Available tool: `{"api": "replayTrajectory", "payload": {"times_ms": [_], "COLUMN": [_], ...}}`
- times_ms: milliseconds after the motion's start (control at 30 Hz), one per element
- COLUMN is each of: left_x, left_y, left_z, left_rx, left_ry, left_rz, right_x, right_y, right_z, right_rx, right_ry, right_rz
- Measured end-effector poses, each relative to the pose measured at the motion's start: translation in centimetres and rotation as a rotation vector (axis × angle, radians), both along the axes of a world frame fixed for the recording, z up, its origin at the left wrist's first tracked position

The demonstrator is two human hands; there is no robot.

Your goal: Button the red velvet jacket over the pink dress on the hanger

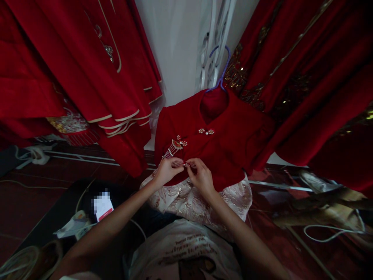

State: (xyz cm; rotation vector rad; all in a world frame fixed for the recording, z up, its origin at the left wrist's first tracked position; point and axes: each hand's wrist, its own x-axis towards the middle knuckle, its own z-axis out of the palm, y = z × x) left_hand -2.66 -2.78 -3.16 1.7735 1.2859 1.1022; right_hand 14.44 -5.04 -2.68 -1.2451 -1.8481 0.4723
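A red jacket (230,116) hangs in front of me on a purple hanger (225,70). Pearly flower fasteners (206,132) sit below its neckline, and a beaded tassel brooch (176,146) is on its left side in view. My left hand (169,170) and my right hand (200,175) meet near the lower front of the jacket. Both pinch a small beaded fastener (186,164) between thumbs and fingertips; the fingers hide most of it. Pale brocade fabric (186,196) with a metallic pattern shows below the jacket's hem.
Red garments with pale piping (116,97) hang at left, and red garments with gold ornament (291,89) at right. A white metal rack (215,39) holds the hanger. A lit phone (103,206) lies on a dark surface at lower left, beside cables.
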Motion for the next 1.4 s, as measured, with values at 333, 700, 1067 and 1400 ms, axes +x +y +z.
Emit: {"api": "replayTrajectory", "payload": {"times_ms": [333,700,1067,1400], "left_x": [-0.6,-0.5,0.5,0.6], "left_y": [0.0,-0.7,-0.9,-0.7], "left_z": [1.6,3.2,0.2,-0.4], "left_rx": [0.068,0.304,0.344,0.342], "left_ry": [0.135,0.442,0.475,0.359], "left_rz": [-0.065,-0.044,-0.064,-0.075], "right_x": [1.3,4.6,3.1,3.0], "right_y": [0.7,-0.1,1.0,1.2], "right_z": [1.3,6.1,1.6,1.7], "right_rx": [-0.053,-0.163,-0.221,-0.184], "right_ry": [-0.021,0.121,-0.209,-0.158], "right_rz": [0.056,0.084,0.097,0.112]}}
